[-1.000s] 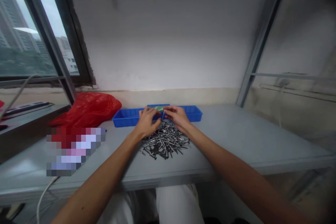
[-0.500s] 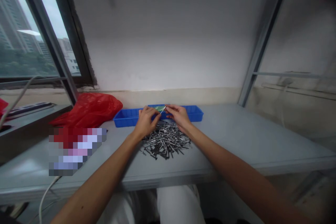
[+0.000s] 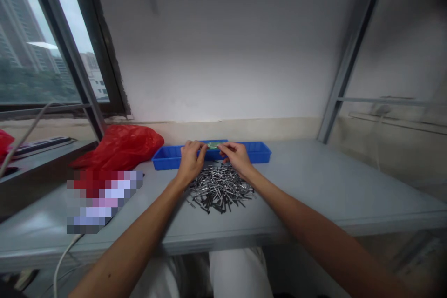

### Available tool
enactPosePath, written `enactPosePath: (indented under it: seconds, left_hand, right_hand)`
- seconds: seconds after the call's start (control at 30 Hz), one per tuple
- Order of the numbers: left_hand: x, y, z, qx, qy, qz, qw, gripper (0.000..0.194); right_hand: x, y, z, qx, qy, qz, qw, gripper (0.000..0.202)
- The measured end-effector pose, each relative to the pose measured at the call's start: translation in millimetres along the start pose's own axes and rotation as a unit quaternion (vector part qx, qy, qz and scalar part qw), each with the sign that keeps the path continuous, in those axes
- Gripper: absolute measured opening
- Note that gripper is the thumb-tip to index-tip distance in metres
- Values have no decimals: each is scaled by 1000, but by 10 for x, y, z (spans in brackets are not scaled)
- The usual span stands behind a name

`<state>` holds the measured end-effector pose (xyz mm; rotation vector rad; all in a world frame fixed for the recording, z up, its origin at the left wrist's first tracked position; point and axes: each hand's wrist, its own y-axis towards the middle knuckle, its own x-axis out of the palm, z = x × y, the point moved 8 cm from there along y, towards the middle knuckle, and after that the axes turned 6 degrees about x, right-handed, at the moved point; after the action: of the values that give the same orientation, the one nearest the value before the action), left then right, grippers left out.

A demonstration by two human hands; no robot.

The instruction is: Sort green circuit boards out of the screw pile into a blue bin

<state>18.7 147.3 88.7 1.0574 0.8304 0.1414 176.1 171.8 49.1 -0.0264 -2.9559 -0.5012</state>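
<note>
Over the back of a heap of long, thin metal screws (image 3: 223,188), my left hand (image 3: 190,158) and my right hand (image 3: 239,156) face each other. Thumb and fingers of each are pinched together. Between the fingertips a slim screw seems to lie roughly level, faint against the green packet behind it. That green packet (image 3: 214,145) shows at a long blue plastic tray (image 3: 167,164) behind the heap. Both wrists hover beside the pile's edges. The tray's middle is partly covered by my hands.
To the left lies a crumpled red plastic bag (image 3: 122,142), with a blurred-out patch (image 3: 108,200) in front of it. A white cable (image 3: 57,265) hangs over the grey table's (image 3: 314,186) front edge. Metal posts (image 3: 342,70) and a wall stand behind.
The screw between my hands, slanted and bright before, now looks level and hard to see. My left hand has drawn slightly left and its fingers have straightened; my right hand has barely moved.
</note>
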Motion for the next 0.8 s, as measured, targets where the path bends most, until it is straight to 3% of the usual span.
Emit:
enactPosePath:
  seconds: [0.33,0.53,0.8]
  left_hand:
    - [23,-4,41,12,13,-25,1000,23]
    - [124,-21,129,52,-5,-77,996,17]
    - [129,-33,200,74,6,-89,993,16]
  right_hand:
    - [11,-6,-42,-16,-7,1,1000,30]
    - [-19,16,-18,-11,16,5,1000,32]
    - [-6,-9,-69,-65,-91,4,994,31]
